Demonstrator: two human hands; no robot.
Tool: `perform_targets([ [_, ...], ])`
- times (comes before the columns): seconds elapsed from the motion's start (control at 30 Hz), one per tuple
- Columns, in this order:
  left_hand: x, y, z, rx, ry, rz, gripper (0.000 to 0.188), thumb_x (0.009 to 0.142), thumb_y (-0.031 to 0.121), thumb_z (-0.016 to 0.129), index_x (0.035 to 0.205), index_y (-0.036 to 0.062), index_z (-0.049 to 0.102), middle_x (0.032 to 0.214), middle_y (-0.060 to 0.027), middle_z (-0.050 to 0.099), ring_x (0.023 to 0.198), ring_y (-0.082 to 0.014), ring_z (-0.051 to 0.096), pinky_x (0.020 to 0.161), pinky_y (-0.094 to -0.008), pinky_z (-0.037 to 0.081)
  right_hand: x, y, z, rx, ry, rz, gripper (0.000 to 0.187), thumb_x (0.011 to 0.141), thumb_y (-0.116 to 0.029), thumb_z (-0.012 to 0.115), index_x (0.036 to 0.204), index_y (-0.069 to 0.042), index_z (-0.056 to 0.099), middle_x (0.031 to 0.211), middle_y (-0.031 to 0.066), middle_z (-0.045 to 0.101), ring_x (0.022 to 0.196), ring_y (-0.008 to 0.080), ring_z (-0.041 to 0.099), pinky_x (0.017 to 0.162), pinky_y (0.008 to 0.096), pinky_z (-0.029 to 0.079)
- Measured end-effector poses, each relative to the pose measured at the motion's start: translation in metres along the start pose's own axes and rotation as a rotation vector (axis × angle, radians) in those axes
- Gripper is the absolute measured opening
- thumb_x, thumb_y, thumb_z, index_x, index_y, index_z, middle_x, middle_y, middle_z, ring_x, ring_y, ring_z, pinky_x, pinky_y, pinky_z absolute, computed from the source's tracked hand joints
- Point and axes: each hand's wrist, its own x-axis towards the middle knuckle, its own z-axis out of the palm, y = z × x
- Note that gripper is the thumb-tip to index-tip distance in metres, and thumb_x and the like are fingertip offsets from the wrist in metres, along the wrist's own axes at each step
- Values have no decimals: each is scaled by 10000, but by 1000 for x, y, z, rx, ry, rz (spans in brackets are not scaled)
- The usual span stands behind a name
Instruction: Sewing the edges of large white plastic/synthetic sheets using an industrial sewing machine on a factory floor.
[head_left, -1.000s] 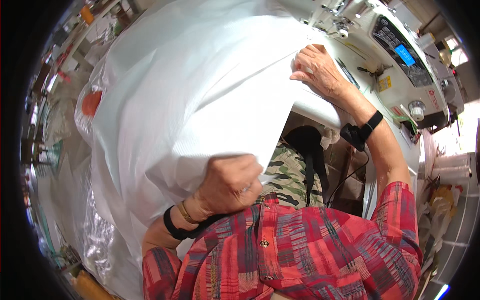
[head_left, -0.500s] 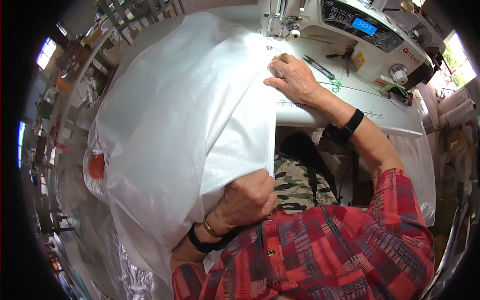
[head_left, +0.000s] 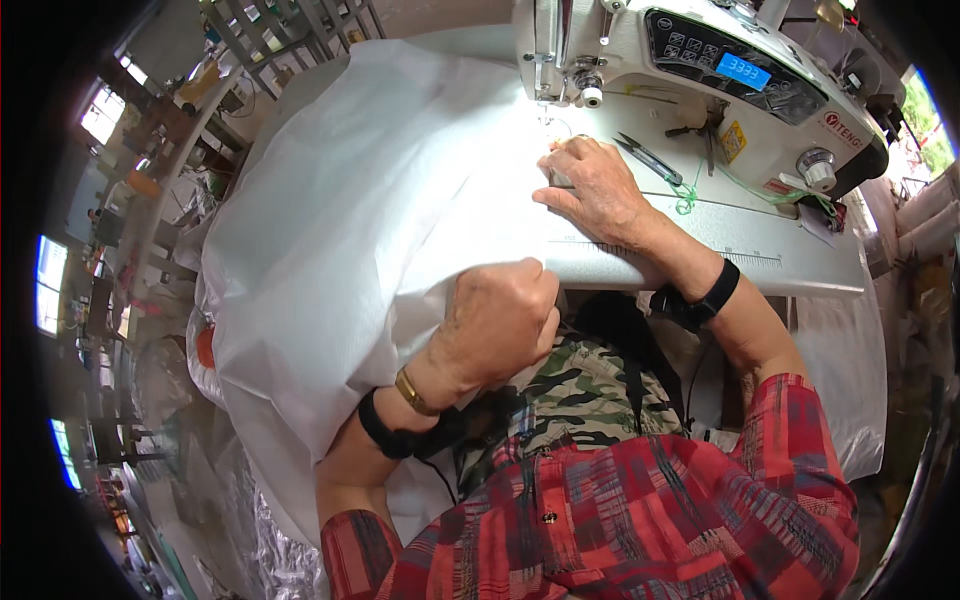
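A large white woven sheet point(head_left: 330, 200) spreads over the left of the sewing table and hangs over its front edge. My left hand point(head_left: 500, 315) is closed in a fist on the sheet's right edge, near the table's front. Farther up that edge, my right hand point(head_left: 595, 190) rests just in front of the needle area, its fingers curled on the sheet and its thumb reaching left. The sewing machine point(head_left: 690, 60) stands beyond, its lamp lighting the sheet brightly around the presser foot point(head_left: 546, 112). The fingertips of my left hand are hidden.
Right of my right hand lie a thread snipper point(head_left: 650, 160) and a tangle of green thread point(head_left: 686, 198). A ruler scale point(head_left: 690, 253) runs along the table's front. At the far left stands a grey slatted rack point(head_left: 290, 35). Clear plastic point(head_left: 840, 370) hangs at the right.
My left hand has moved away from my body toward the machine, carrying the sheet's edge along. The sheet's near part has shifted forward. My right hand stays by the needle; the view has tilted slightly.
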Motion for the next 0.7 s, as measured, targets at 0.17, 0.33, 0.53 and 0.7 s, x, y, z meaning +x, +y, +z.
perform_targets([
  [0.17, 42, -26, 11, 78, -30, -10, 111, 704, 97, 615, 677, -11, 621, 660, -200, 621, 586, -354, 644, 593, -422, 539, -1, 1, 1, 35, 14, 18, 387, 876, -365, 665, 1108, -56, 643, 1169, 183, 601, 1110, 311, 539, 935, 432, 406],
  [0.33, 83, -45, 26, 56, 33, -56, 154, 711, 98, 577, 635, -35, 592, 627, -218, 603, 582, -381, 617, 597, -467, 505, 1, 9, 9, 13, 196, -59, 200, 864, -210, 612, 967, -40, 637, 947, 114, 585, 963, 279, 540, 874, 396, 402],
  [0.53, 92, -62, 44, -37, 50, -254, 199, 776, 152, 611, 811, -27, 692, 730, -219, 649, 658, -388, 634, 662, -460, 517, 2, 4, 11, 71, 201, 0, 234, 793, -130, 603, 1003, -36, 644, 963, 119, 584, 973, 289, 539, 873, 402, 409],
  [0.7, 44, -13, 28, -122, 35, -256, 442, 904, 294, 632, 1231, 0, 588, 1180, -243, 609, 1001, -360, 618, 853, -395, 496, -2, 16, 15, 28, 204, -13, 211, 848, -128, 579, 1022, -25, 639, 997, 132, 592, 1018, 301, 546, 886, 414, 417],
])
